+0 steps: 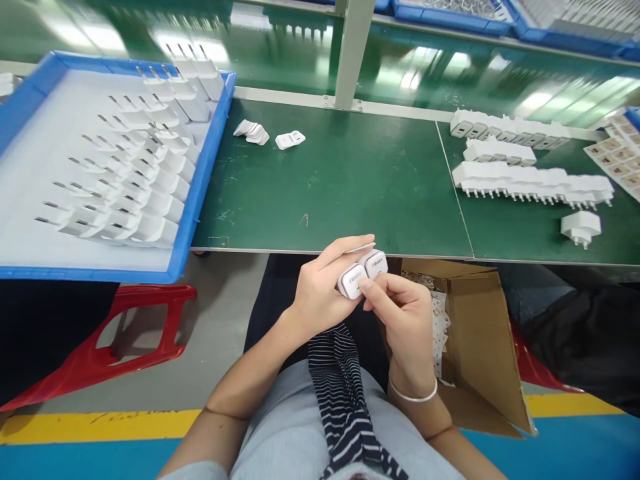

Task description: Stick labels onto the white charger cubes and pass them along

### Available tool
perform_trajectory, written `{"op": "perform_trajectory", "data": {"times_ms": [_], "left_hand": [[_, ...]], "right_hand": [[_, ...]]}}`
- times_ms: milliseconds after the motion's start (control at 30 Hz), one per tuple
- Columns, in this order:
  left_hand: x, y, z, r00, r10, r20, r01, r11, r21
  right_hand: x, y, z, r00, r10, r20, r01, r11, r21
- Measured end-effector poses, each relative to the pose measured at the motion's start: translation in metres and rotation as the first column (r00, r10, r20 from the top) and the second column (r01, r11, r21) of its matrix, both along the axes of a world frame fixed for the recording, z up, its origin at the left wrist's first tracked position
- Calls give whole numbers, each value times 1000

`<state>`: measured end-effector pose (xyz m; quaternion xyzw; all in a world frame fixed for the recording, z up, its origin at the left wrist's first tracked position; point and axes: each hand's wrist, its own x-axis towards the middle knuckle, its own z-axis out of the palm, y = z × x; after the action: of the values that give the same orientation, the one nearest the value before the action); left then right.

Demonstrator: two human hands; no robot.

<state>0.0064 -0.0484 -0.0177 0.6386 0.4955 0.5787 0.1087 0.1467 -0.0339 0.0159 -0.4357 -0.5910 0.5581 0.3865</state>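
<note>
My left hand point(320, 283) is wrapped around two white plug chargers, held side by side above my lap. Dark print shows on the faces of the nearer charger point(350, 281) and the farther charger point(376, 264). A thin white piece point(361, 248) sticks out under my left fingers. My right hand point(403, 308) is closed, with thumb and forefinger pressed together at the lower edge of the nearer charger's face. Whether anything small lies between those fingertips is hidden. Beyond my hands, small white face plates lie on the green table, one single plate point(290, 139) and a little stack point(251, 131).
At left, a blue-rimmed tray point(200, 193) holds rows of white plugs point(155, 200), pins up. On the right stand rows of white chargers point(530, 180) and one lone charger point(581, 227). An open cardboard box point(480, 333) sits below the table edge; red stools flank me.
</note>
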Motion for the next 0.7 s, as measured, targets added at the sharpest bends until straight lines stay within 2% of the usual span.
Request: {"op": "perform_trajectory", "data": {"times_ms": [133, 300, 533, 700], "left_hand": [[1, 0, 0, 990, -40, 137, 47, 998, -52], [0, 1, 7, 949, -84, 303, 116, 989, -90], [-2, 0, 11, 941, -106, 321, 140, 986, -86], [-3, -1, 11, 928, -114, 354, 159, 982, -98]], "right_hand": [[1, 1, -3, 1000, -1, 21, 0, 998, 62], [6, 3, -6, 981, 54, -185, -56, 998, -6], [10, 2, -9, 965, 96, -245, -112, 992, -53], [8, 1, -8, 968, 97, -230, -108, 994, -32]]}}
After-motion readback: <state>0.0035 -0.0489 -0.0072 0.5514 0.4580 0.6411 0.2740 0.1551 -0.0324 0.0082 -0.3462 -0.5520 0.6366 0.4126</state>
